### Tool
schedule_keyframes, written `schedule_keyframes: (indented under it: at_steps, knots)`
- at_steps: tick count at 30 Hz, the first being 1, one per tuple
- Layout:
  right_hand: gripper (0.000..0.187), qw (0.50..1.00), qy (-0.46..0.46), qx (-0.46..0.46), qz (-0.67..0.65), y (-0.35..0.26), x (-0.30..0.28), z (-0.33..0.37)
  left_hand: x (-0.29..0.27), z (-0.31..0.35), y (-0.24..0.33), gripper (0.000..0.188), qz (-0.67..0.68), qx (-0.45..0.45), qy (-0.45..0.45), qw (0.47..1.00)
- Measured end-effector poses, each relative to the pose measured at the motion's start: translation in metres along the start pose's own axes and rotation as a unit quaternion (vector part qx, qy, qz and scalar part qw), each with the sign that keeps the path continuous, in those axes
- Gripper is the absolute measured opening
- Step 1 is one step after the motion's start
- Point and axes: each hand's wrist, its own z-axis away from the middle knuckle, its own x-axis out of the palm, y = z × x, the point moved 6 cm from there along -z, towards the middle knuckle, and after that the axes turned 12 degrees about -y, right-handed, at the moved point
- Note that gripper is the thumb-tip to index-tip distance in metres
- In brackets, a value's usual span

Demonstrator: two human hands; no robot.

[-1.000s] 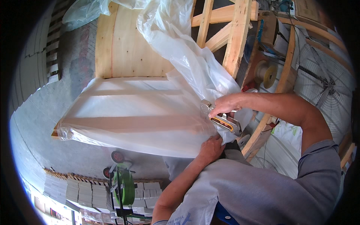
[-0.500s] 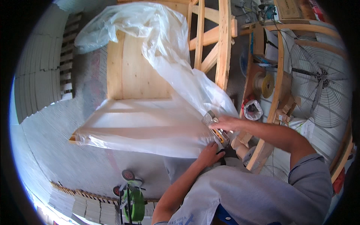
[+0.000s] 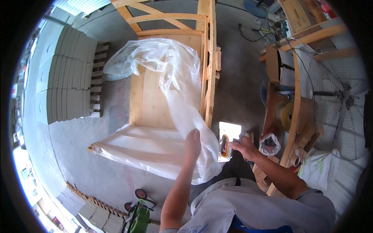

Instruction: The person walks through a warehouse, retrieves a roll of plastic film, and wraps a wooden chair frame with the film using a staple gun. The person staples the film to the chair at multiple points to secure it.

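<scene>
My right hand grips a shiny metal staple gun with a yellow-and-black handle, held just right of a wooden crate. Translucent plastic sheeting lies bunched along the crate's right side and is spread over its near end. My left hand is closed on the sheeting near the crate's near right corner; its fingertips are partly hidden. Bare wood of the crate's panel shows between the folds. The sheeting's near left corner wraps around a wooden end.
An upright timber frame borders the crate on the right. Further right stand a shelf with a yellow spool, a plastic-lined bin and a large fan. Stacked grey panels are at left; a green wheeled cart is near.
My left hand has moved from beside the staple gun up onto the sheeting. My right hand has drawn the staple gun away from the sheeting, rightward and turned. The view has shifted.
</scene>
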Motion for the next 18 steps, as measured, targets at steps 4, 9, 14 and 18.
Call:
schedule_keyframes:
  at_steps: [4,9,14,18]
  knots:
    - [0.037,0.995,0.087,-0.01,-0.041,0.021,-0.087,0.041,0.044,-0.059,-0.02,0.063,-0.018,-0.129,0.035,0.991]
    - [0.032,0.983,0.118,0.001,-0.142,0.042,-0.16,0.078,0.072,-0.091,-0.056,0.06,0.054,-0.232,-0.025,0.971]
    - [0.032,0.984,0.108,0.027,-0.141,0.031,-0.188,0.064,0.07,-0.11,-0.045,0.052,-0.242,-0.013,-0.151,0.958]
    - [0.047,0.987,0.125,0.089,-0.039,0.012,-0.207,0.024,0.065,-0.124,-0.069,0.052,-0.224,-0.086,-0.118,0.964]
